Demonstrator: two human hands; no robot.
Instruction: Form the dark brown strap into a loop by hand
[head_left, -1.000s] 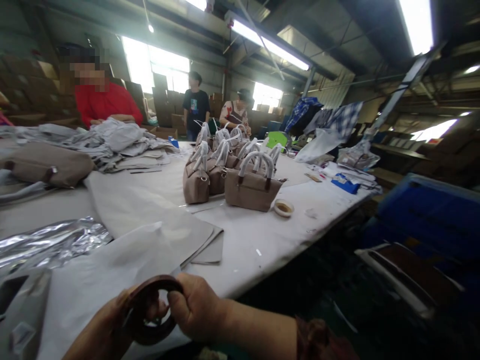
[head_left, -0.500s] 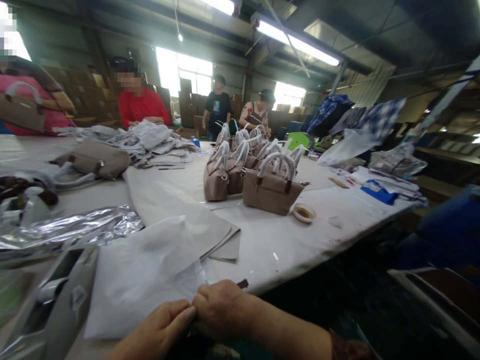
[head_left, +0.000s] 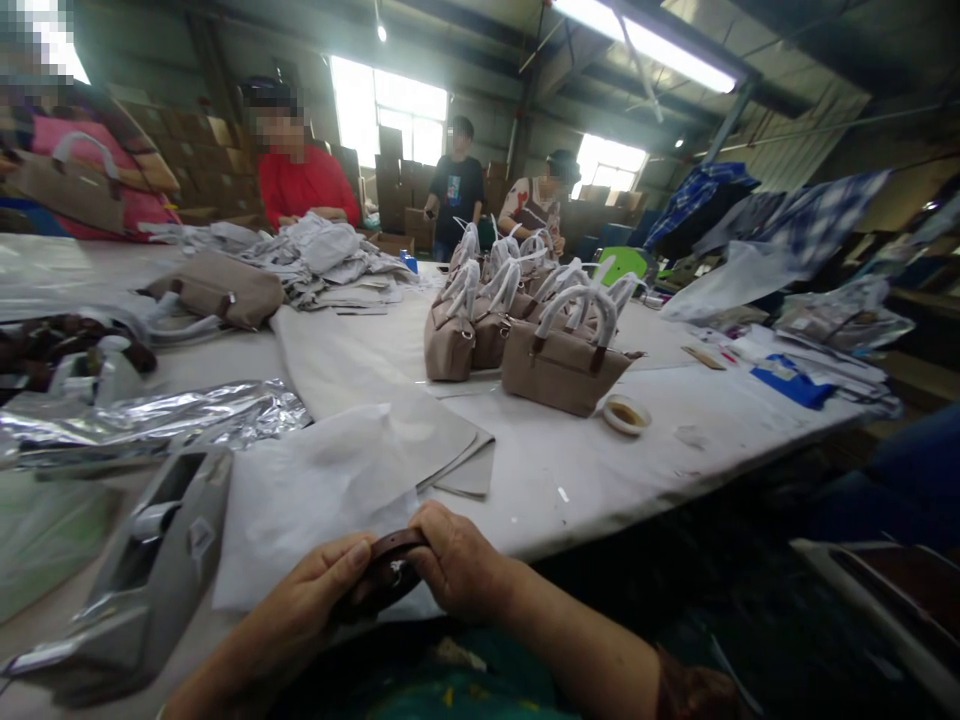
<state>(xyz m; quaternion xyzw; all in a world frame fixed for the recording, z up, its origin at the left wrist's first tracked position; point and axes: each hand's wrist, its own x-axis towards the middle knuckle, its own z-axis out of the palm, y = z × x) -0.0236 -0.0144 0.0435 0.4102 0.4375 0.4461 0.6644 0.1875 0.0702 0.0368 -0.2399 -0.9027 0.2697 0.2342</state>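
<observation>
Between my hands, at the near table edge, is a dark brown leather strap [head_left: 396,541] with small holes, bent into a loop. My left hand [head_left: 326,572] pinches its left side with the thumb on top. The fingers of my right hand [head_left: 459,560] are closed round the other end. Something small and white shows inside the loop; I cannot make out what. Just beyond my hands lie a thin white sheet or bag [head_left: 289,500] and grey-beige flat sheets [head_left: 442,440]. Left of them stands a grey tape dispenser [head_left: 161,575].
Several taupe handbags [head_left: 562,365] with wrapped handles stand mid-table beside a tape roll [head_left: 627,415]. Another taupe bag [head_left: 225,285], silvery film [head_left: 172,410] and brown straps [head_left: 67,345] lie left. A grey-white cloth pile [head_left: 322,255] is further back. Several people stand around the table.
My hands have risen slightly and moved a little apart, and the strap loop now shows between them. The view has shifted, so the table things appear further right.
</observation>
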